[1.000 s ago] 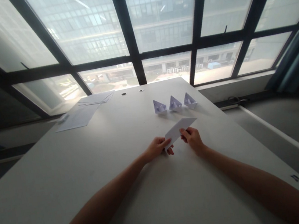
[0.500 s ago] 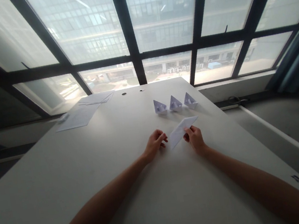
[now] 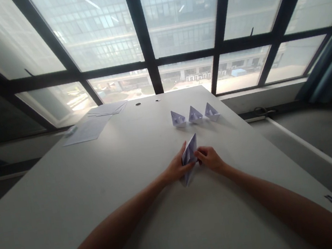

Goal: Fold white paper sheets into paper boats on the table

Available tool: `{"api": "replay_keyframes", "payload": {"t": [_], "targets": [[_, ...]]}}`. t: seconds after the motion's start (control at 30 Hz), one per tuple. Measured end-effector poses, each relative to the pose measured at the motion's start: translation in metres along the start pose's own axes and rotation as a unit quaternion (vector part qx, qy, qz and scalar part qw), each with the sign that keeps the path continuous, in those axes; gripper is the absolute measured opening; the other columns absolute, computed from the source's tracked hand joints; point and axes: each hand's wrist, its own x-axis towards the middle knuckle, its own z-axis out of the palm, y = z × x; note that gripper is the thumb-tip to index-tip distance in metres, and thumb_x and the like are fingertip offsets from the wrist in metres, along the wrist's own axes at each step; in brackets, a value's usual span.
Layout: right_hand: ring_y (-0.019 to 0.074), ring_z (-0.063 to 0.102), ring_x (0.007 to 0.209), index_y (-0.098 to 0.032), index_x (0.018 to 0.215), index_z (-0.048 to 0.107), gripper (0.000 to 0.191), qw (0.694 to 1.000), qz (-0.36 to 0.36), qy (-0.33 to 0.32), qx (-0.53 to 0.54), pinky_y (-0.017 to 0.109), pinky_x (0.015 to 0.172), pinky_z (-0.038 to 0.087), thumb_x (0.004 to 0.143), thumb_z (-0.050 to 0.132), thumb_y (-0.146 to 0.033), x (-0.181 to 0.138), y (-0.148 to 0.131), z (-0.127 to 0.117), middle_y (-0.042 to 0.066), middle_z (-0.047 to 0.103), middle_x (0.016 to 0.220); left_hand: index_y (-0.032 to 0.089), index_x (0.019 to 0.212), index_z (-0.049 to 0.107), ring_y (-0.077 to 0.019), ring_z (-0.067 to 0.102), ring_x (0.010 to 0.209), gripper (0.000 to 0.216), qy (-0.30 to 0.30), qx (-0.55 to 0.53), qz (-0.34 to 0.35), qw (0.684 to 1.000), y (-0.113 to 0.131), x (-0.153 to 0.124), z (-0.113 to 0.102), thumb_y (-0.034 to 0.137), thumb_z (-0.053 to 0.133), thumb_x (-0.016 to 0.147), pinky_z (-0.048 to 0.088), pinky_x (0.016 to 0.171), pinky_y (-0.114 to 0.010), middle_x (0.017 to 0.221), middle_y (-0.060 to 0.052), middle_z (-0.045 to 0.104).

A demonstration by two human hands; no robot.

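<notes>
Between my hands is a folded white paper boat (image 3: 190,150), tilted up on end and partly spread so its inner folds show. My left hand (image 3: 176,167) grips it from the left, thumb and fingers round its lower part. My right hand (image 3: 210,158) pinches its right edge with closed fingers. Beyond them, three finished-looking paper boats stand in a row: a left boat (image 3: 178,120), a middle boat (image 3: 195,115) and a right boat (image 3: 211,112).
Flat sheets of white paper (image 3: 88,130) lie at the table's far left, with a small crumpled clear item (image 3: 70,131) beside them. The white table (image 3: 121,159) reaches toward large windows. A blue curtain (image 3: 327,64) hangs at the right.
My left hand has moved from beside the folded paper to gripping it. The paper has turned steeper, shifted left and opened out, and my right hand has moved left to its edge.
</notes>
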Motion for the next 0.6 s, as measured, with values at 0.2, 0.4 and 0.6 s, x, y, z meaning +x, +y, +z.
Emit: {"api": "replay_keyframes", "payload": {"t": [0.2, 0.4, 0.6], "targets": [[0.0124, 0.054, 0.048, -0.017, 0.067, 0.061, 0.036, 1.0, -0.003, -0.005, -0.012, 0.024, 0.048, 0.041, 0.085, 0.061, -0.049, 0.002, 0.004, 0.001, 0.0, 0.061, 0.057, 0.015, 0.151, 0.033, -0.0317, 0.035, 0.14, 0.089, 0.024, -0.043, -0.027, 0.998, 0.007, 0.003, -0.005, 0.042, 0.075, 0.077, 0.031, 0.113, -0.039, 0.151, -0.013, 0.042], [0.0123, 0.053, 0.046, -0.018, 0.064, 0.056, 0.021, 0.997, 0.008, 0.075, 0.008, 0.023, 0.045, 0.039, 0.079, 0.06, -0.032, 0.005, 0.007, 0.001, -0.002, 0.056, 0.053, 0.019, 0.14, 0.052, -0.0273, 0.053, 0.122, 0.063, 0.017, -0.131, -0.059, 0.989, 0.005, 0.007, -0.01, 0.042, 0.065, 0.083, 0.041, 0.101, -0.034, 0.136, -0.008, 0.057], [0.0134, 0.055, 0.049, -0.021, 0.065, 0.05, 0.013, 0.994, 0.009, 0.106, 0.009, 0.023, 0.048, 0.041, 0.076, 0.056, -0.025, 0.005, 0.008, 0.001, -0.004, 0.052, 0.054, 0.012, 0.089, 0.07, -0.0202, 0.061, 0.077, 0.029, 0.031, -0.14, -0.108, 0.984, -0.004, 0.012, -0.009, 0.038, 0.066, 0.077, 0.045, 0.073, -0.028, 0.081, -0.003, 0.068]]}}
